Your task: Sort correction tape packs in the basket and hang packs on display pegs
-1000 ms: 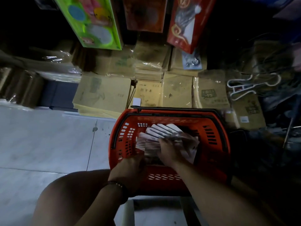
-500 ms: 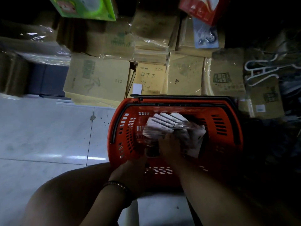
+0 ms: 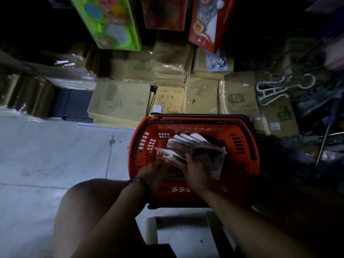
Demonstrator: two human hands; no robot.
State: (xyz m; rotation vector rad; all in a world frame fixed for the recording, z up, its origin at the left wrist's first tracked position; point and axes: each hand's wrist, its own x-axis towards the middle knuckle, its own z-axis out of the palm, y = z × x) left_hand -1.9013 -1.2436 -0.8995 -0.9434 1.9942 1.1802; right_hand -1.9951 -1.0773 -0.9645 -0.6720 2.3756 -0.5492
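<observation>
A red plastic basket [image 3: 141, 146] with black handles stands on the floor in front of me. Inside it lies a fanned stack of correction tape packs [image 3: 188, 144], pale cards in clear wrap. My right hand [image 3: 195, 170] lies flat on the near end of the stack and grips it. My left hand [image 3: 154, 174], a bracelet on its wrist, is inside the basket's near left corner with its fingers at the lower left edge of the packs. The dim light and blur hide the fingertips.
Stacks of wrapped brown exercise books [image 3: 121, 101] line the floor behind the basket. Colourful boxed toys [image 3: 109, 21] hang above. White clothes hangers [image 3: 279, 88] and cables lie at the right. Pale tiled floor [image 3: 46, 155] spreads to the left. My knee [image 3: 89, 202] is at the lower left.
My left hand has moved up from the basket's near rim into the basket, to the left edge of the packs. The right hand stays on the stack. The camera view shifted.
</observation>
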